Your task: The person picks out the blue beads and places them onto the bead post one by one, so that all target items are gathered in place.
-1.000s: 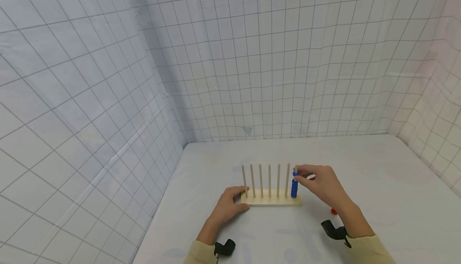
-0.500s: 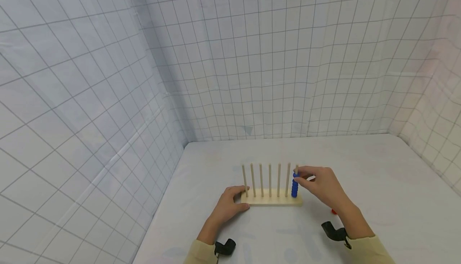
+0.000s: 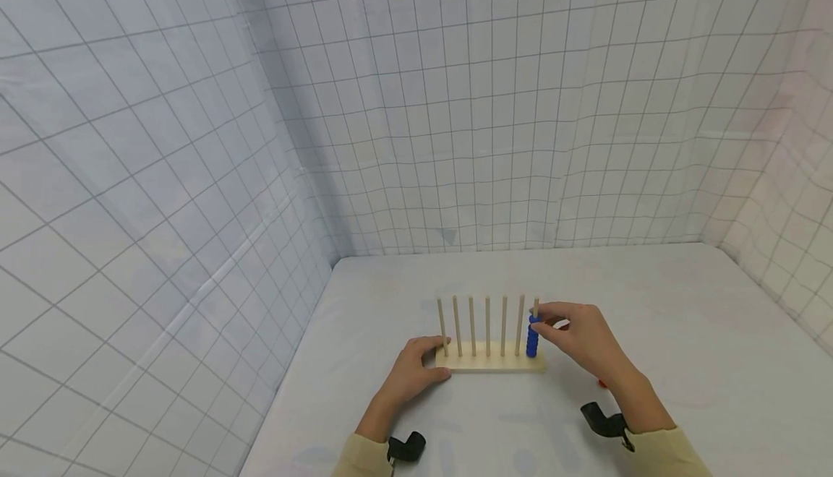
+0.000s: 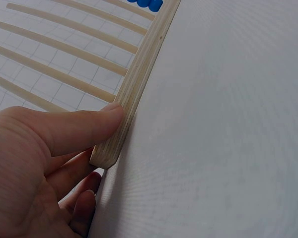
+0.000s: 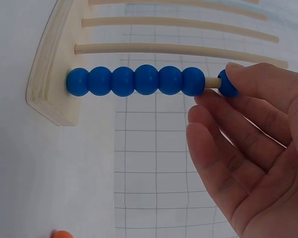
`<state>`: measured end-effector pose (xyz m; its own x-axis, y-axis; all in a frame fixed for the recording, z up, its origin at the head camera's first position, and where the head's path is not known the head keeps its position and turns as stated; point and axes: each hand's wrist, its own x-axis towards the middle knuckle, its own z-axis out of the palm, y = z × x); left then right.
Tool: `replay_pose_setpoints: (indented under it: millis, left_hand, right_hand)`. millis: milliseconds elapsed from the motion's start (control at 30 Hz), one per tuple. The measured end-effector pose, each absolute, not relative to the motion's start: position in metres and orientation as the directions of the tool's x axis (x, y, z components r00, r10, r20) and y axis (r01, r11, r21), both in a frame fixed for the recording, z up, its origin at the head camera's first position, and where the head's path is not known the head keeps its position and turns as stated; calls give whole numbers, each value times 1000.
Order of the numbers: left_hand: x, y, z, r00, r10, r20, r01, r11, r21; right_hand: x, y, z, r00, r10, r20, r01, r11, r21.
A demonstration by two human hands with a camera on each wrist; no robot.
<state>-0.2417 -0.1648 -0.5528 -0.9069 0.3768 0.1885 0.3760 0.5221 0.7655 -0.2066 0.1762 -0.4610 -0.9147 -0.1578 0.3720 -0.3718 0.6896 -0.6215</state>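
Note:
A wooden abacus [image 3: 481, 366] with a flat base and several upright rods stands on the table. My left hand [image 3: 408, 379] grips the left end of its base, thumb [image 4: 89, 130] on the front edge and fingers behind. At the right end, my right hand [image 3: 582, 336] pinches a blue bead [image 5: 228, 84] between thumb and fingers, with the outermost rod running into it. Below it on that rod sits a stack of several blue beads [image 5: 146, 80], and a short stretch of bare rod shows between. The other rods carry no beads.
A red-orange bead [image 3: 603, 383] lies on the white table [image 3: 494, 419], partly hidden by the right wrist. Black wrist cameras [image 3: 406, 447] are strapped to both wrists. A white grid-patterned curtain [image 3: 468, 137] encloses the table at the back and sides.
My right hand has moved slightly down along the outermost rod with the pinched blue bead. The left hand and the abacus stay in place.

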Motion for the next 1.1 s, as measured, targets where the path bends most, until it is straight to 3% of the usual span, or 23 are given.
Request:
replay_pose_setpoints:
  millis: [1100]
  left_hand:
    - [-242,-164,-551,-912,371,174,357,510,783]
  right_hand:
    - [-208,176,-467,-928,-156,338,-346,697,-629]
